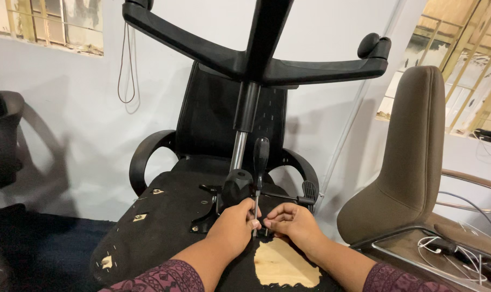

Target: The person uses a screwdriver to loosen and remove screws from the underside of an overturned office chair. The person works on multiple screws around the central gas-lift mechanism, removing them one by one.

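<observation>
nearby, brown chair [413,162] beside upturned office chair [202,162]

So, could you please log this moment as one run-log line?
left hand: steadies screwdriver shaft | right hand: fingertips at its tip | screwdriver: upright on upturned chair underside | chair base: overhead

- Seat underside [164,227]: black fabric, with a pale bare-wood patch [280,265] and small tan cut-outs.
- Base [245,57]: black arms, black caster [371,46].
- Gas column [238,151]: silver below, black above.
- Mechanism [235,189]: black.
- Screwdriver [260,162]: black handle, grey metal shaft.
- Backrest [213,119]: black mesh; armrests black.
- Sleeves [159,278]: maroon with a fine pale dotted pattern.
- Second chair [413,157]: taupe-brown upholstery, chrome frame.
- Wall [67,119]: pale grey-white.
- Cables [445,246]: white.
- Floor [40,249]: dark navy.
</observation>
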